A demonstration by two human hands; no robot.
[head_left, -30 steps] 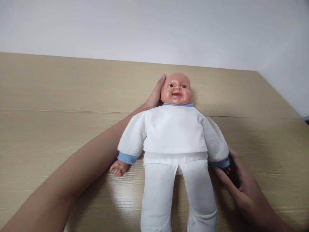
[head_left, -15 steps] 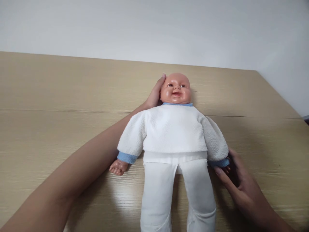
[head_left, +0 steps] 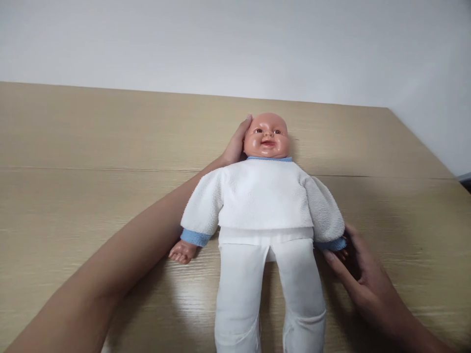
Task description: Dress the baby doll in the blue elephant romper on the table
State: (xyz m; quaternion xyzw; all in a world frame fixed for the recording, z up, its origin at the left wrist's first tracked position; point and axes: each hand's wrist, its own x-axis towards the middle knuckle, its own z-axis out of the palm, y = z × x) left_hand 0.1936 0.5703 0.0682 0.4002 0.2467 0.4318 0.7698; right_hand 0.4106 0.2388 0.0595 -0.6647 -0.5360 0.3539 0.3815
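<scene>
A baby doll (head_left: 265,193) with a bald plastic head lies face up, feet toward me, in a white fleece top with blue cuffs and collar and white trousers. My left hand (head_left: 237,142) cradles the side of its head; the thumb rests along the temple, while the other fingers are hidden behind the head. With my right hand (head_left: 362,272) I hold the doll's arm at the blue cuff (head_left: 333,244) on the right, thumb below the cuff and fingers curled around its small hand. The doll's other hand (head_left: 183,251) lies beside my left forearm.
The doll is on a pale wooden table (head_left: 91,201) with a seam running across it. Behind the far edge stands a plain whitish wall (head_left: 221,44). A dark object (head_left: 466,182) shows past the table's right edge.
The view has shifted very slightly. Both hands keep the same hold on the doll, and the doll's arm at the right appears a little closer to its body.
</scene>
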